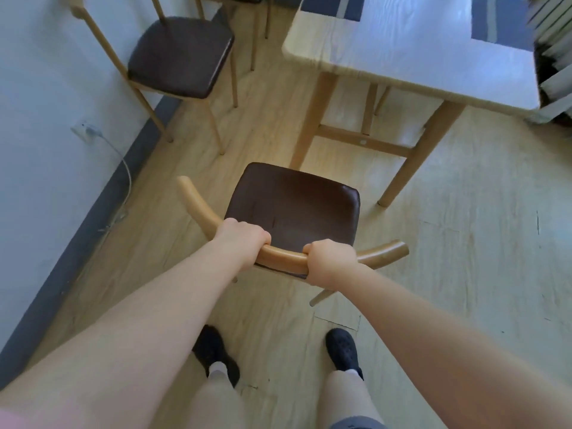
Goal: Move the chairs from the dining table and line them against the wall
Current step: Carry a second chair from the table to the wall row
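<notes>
A wooden chair (294, 209) with a dark brown seat stands just in front of me, between the wall and the dining table (411, 48). My left hand (241, 243) and my right hand (328, 264) both grip its curved wooden backrest, side by side. A second matching chair (179, 54) stands against the white wall (46, 103) at the upper left. The legs of a third chair (260, 26) show behind it at the top edge.
A wall socket with a white cable (89, 130) sits low on the wall, the cable trailing down to the dark skirting. A white radiator (554, 32) is at the far right behind the table. My feet in dark shoes stand on the wood floor.
</notes>
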